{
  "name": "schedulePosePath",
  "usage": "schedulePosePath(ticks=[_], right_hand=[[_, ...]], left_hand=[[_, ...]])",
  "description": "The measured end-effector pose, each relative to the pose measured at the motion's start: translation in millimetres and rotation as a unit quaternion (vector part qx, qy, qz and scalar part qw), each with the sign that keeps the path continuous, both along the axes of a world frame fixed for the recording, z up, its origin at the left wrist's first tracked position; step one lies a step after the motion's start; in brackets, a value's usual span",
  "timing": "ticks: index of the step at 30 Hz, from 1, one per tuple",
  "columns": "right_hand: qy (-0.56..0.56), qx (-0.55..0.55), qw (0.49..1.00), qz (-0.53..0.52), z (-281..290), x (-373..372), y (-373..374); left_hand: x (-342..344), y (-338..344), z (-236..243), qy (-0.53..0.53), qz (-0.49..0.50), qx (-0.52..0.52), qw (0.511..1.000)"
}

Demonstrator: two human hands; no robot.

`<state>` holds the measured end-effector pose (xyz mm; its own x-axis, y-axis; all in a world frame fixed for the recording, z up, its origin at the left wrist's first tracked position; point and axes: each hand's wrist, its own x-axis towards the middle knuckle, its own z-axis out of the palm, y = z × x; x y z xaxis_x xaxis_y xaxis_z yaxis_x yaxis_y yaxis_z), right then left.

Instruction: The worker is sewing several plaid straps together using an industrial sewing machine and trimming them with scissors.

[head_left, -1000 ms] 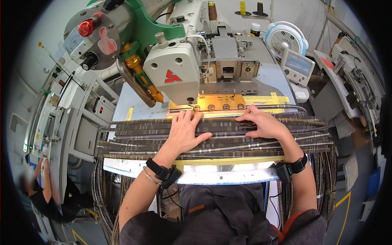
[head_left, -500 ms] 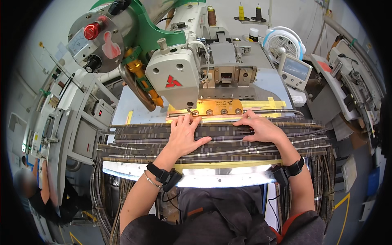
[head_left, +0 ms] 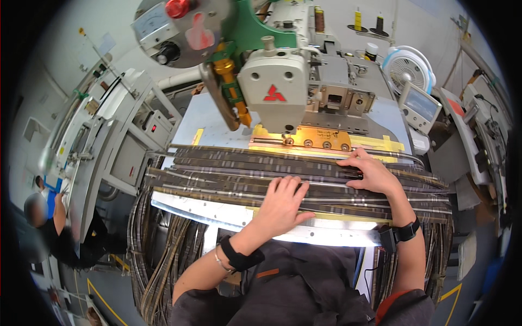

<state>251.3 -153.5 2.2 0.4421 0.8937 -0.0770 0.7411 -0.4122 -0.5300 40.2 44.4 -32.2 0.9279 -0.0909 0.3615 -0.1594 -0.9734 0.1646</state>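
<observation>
Long dark woven bands [head_left: 234, 171] with grey checks lie side by side across the table in front of me. My left hand [head_left: 283, 206] rests palm down on the near bands, its fingers spread and holding nothing. Farther right, my right hand [head_left: 372, 174] touches the bands. Its thumb and forefinger stand apart, while the other fingers curl partly out of sight beneath it. Beyond the bands, a brass guide plate [head_left: 318, 138] with round screws sits under the white sewing machine head [head_left: 273, 81]. Yellow tape [head_left: 383, 144] lies beside the plate.
A metal edge strip [head_left: 204, 211] runs along the table's front, with bands hanging down at both sides. A control screen [head_left: 421, 103] and a fan [head_left: 406, 70] stand back right. Orange-tipped tubing [head_left: 239, 106] hangs left of the machine head. Another person [head_left: 68, 217] works far left.
My left hand has drawn back from the guide plate toward me and now lies on the nearer bands. My right hand keeps nearly the same place on the bands. The whole view has shifted.
</observation>
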Motion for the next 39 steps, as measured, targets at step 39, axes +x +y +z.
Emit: schedulePosePath(ticks=[39], right_hand=[[-0.054, 0.023, 0.998, 0.009, -14, -3, 15]], left_hand=[[-4, 12, -8, 0.009, 0.065, -0.001, 0.998]])
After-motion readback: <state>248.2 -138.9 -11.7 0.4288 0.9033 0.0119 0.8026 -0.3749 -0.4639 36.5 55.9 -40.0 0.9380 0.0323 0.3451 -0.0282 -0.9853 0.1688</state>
